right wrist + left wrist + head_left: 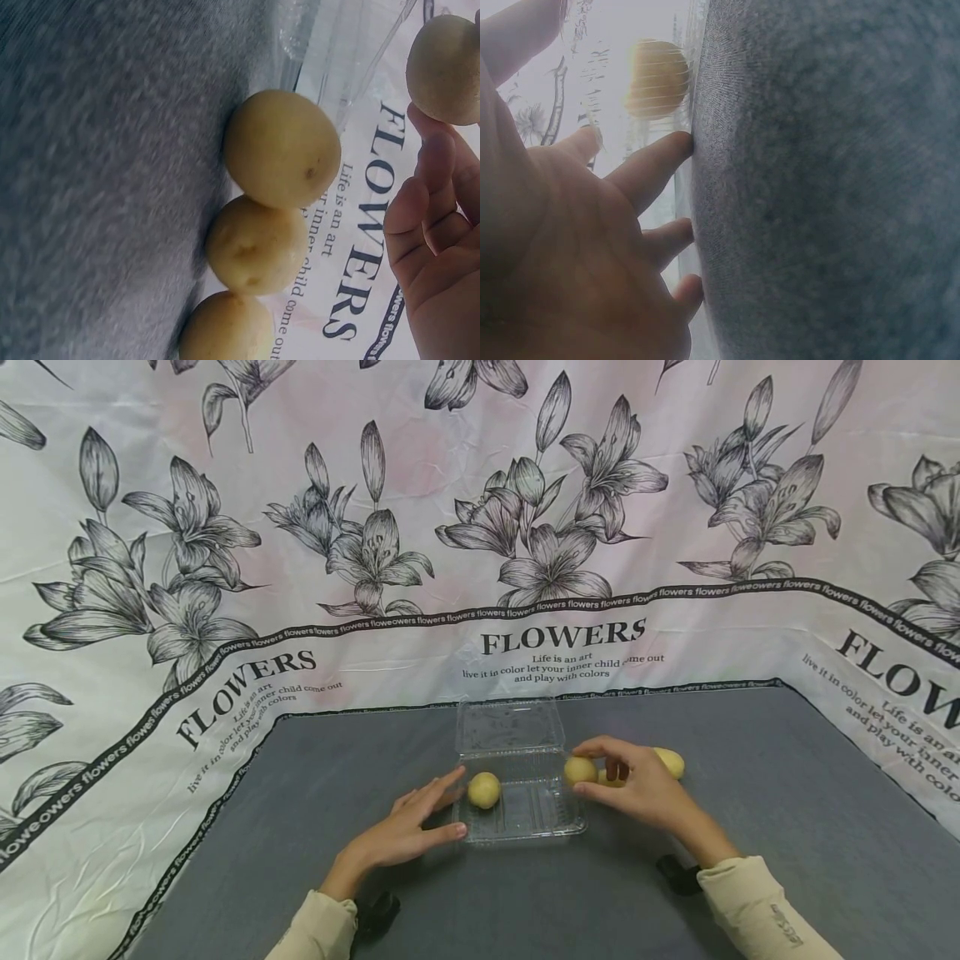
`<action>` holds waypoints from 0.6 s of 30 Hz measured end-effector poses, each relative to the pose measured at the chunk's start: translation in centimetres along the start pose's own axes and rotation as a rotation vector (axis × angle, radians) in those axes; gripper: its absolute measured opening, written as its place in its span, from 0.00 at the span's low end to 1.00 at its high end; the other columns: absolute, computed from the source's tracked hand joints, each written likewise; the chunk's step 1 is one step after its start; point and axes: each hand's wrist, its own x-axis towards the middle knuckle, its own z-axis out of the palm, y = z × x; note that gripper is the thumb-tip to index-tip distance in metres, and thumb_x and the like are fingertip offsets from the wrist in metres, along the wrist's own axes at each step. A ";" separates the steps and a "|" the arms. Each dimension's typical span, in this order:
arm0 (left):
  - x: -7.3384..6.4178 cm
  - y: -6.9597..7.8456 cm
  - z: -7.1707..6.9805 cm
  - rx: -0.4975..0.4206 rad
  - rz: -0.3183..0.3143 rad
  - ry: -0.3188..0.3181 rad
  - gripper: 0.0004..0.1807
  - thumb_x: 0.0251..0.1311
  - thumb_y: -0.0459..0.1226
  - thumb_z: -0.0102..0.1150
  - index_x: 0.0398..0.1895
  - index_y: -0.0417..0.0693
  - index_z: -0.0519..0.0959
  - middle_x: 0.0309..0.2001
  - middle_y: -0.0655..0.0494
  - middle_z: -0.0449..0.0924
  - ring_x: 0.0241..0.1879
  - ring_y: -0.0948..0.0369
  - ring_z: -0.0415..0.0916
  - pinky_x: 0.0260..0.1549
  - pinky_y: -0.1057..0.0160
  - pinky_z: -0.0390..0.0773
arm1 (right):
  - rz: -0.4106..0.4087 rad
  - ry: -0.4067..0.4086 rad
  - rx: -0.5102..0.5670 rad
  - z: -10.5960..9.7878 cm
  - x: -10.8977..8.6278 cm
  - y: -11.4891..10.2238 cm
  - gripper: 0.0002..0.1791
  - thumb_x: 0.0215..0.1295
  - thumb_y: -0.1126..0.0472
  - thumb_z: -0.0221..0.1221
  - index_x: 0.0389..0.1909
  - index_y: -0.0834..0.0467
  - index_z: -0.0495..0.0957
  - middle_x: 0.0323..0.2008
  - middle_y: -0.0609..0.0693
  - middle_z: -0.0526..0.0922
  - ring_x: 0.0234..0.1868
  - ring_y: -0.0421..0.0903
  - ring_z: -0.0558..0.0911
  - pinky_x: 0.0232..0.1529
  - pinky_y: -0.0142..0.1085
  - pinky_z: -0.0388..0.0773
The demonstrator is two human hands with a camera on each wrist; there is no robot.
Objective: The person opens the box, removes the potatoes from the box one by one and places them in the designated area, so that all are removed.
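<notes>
A clear plastic clamshell box (534, 814) stands on the table with its lid raised at the back. In its left part lies one round yellow potato (483, 791), also seen through the box wall in the left wrist view. My left hand (411, 827) is at the box's left side, fingers spread and straight. Between thumb and fingertips, my right hand (637, 781) pinches another potato (581, 771) above the box's right edge. In the right wrist view, that potato is raised off the table, apart from a row of three potatoes (282, 148) on the cloth.
Grey cloth (525, 902) covers the table. Behind and at both sides hangs a white curtain (405, 660) with printed flowers and lettering. More potatoes (669, 763) lie right of the box, partly hidden by my right hand. Dark wrist devices (678, 875) sit under both wrists.
</notes>
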 end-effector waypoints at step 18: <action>0.0 -0.1 0.1 0.002 -0.010 0.005 0.44 0.72 0.55 0.56 0.83 0.73 0.41 0.78 0.60 0.61 0.83 0.46 0.32 0.74 0.30 0.32 | 0.040 0.011 -0.045 -1.7 -1.4 1.4 0.22 0.53 0.58 0.78 0.49 0.48 0.85 0.23 0.42 0.78 0.22 0.36 0.71 0.23 0.31 0.71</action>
